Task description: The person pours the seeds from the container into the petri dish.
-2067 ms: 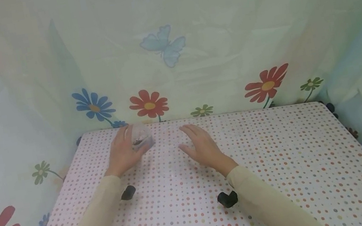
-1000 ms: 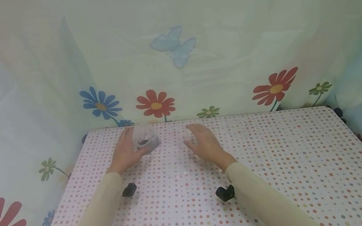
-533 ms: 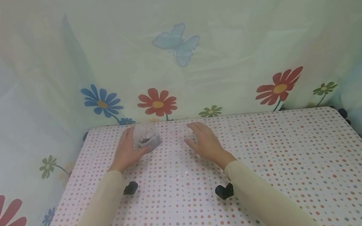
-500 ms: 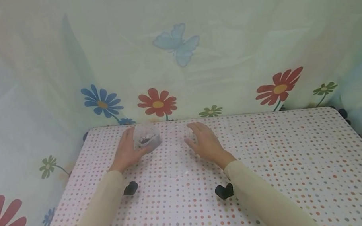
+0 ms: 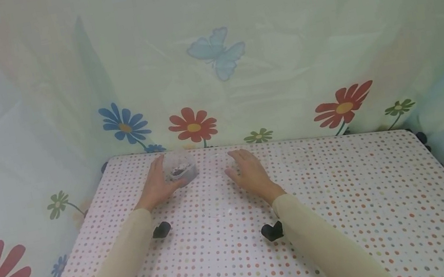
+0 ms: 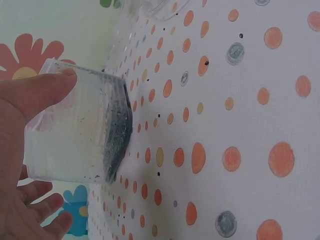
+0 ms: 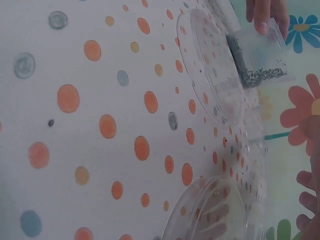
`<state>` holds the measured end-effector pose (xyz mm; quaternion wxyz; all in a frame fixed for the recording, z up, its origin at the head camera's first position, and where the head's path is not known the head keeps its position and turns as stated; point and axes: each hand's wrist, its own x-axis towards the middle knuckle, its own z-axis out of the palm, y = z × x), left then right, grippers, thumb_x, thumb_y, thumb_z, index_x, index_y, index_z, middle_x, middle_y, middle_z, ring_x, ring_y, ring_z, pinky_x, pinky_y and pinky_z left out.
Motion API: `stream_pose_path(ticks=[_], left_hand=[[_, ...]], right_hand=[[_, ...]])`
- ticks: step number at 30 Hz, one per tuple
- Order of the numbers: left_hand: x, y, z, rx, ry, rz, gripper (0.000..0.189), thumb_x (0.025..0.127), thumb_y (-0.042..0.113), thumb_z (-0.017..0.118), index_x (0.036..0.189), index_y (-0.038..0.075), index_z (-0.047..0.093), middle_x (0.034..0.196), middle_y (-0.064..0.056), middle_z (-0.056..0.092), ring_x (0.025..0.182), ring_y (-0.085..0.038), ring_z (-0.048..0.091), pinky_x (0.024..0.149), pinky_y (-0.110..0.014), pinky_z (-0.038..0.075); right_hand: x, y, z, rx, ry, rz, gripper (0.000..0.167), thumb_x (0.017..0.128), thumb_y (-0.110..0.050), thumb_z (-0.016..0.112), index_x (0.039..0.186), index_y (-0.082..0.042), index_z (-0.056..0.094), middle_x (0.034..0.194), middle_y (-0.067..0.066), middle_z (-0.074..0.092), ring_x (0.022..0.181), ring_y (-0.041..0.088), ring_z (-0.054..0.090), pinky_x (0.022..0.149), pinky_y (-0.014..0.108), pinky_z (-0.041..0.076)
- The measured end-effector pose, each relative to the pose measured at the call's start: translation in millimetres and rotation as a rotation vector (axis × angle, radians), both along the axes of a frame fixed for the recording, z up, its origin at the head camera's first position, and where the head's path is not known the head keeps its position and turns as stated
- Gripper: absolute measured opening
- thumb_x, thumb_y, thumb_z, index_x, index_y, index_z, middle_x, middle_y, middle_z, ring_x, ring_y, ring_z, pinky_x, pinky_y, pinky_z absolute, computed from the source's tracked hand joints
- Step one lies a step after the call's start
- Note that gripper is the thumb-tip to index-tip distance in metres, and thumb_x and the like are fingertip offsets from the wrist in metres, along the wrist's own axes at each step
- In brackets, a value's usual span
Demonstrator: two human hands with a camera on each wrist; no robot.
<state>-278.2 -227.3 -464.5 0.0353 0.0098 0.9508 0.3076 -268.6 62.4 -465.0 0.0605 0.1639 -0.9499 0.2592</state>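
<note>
My left hand (image 5: pixel 157 187) holds a clear plastic tub (image 6: pixel 70 130) near the back left of the table, thumb on its upper side and the other fingers round the far side. Small dark grains (image 6: pixel 119 135) lie in its bottom. My right hand (image 5: pixel 251 173) is to the right, fingers extended and slightly bent, with nothing in its grasp. Between the hands lies a round clear plastic dish (image 7: pixel 186 50), faint in the head view. A second clear round dish (image 7: pixel 175 215) is close to the right hand in the right wrist view.
A dotted white cloth (image 5: pixel 227 266) covers the table, with a few dark specks (image 6: pixel 159 174) on it. Flower-printed curtains (image 5: pixel 276 40) close off the back and both sides. Black wrist cameras (image 5: pixel 272 231) sit under the sleeves.
Over the first second the scene shifted right in the head view as the head turned slightly. Since half a second ago both hands and the tub have stayed almost in place.
</note>
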Motion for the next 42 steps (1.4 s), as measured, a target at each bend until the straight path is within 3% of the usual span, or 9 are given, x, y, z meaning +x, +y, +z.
stream_pose_path(ticks=[9, 17, 27, 42], left_hand=[[0.2, -5.3, 0.2, 0.063, -0.027, -0.004, 0.117, 0.075, 0.056, 0.075, 0.157, 0.019, -0.001, 0.163, -0.014, 0.008, 0.148, -0.038, 0.018, 0.117, -0.059, 0.024], [-5.3, -7.2, -11.4, 0.138, -0.073, 0.031, 0.121, 0.072, 0.055, 0.078, 0.156, 0.020, -0.001, 0.164, -0.013, 0.008, 0.149, -0.036, 0.015, 0.119, -0.058, 0.021], [-9.9, -5.5, -15.8, 0.231, -0.032, 0.045, 0.117, 0.071, 0.049, 0.081, 0.155, 0.018, 0.007, 0.162, -0.014, 0.014, 0.149, -0.036, 0.017, 0.119, -0.058, 0.022], [-10.1, 4.0, -12.3, 0.238, -0.033, 0.059, 0.109, 0.077, 0.046, 0.077, 0.154, 0.017, 0.006, 0.158, -0.015, 0.026, 0.146, -0.037, 0.025, 0.117, -0.057, 0.025]], right_hand=[[-9.7, -5.0, -4.6, 0.019, 0.012, 0.015, 0.057, 0.097, -0.037, 0.053, 0.144, -0.008, 0.041, 0.148, 0.015, 0.044, 0.143, 0.033, 0.033, 0.119, 0.050, 0.026], [-15.0, -7.6, -9.9, 0.011, -0.051, -0.022, 0.056, 0.098, -0.036, 0.054, 0.144, -0.008, 0.040, 0.150, 0.016, 0.042, 0.145, 0.034, 0.030, 0.121, 0.050, 0.022], [-21.8, -8.8, -13.9, 0.034, -0.080, -0.021, 0.063, 0.096, -0.041, 0.055, 0.146, -0.009, 0.038, 0.152, 0.015, 0.040, 0.146, 0.034, 0.026, 0.121, 0.051, 0.021], [-24.0, -20.9, -7.4, 0.098, -0.067, -0.015, 0.066, 0.094, -0.041, 0.059, 0.145, -0.004, 0.039, 0.148, 0.016, 0.045, 0.145, 0.037, 0.028, 0.121, 0.054, 0.019]])
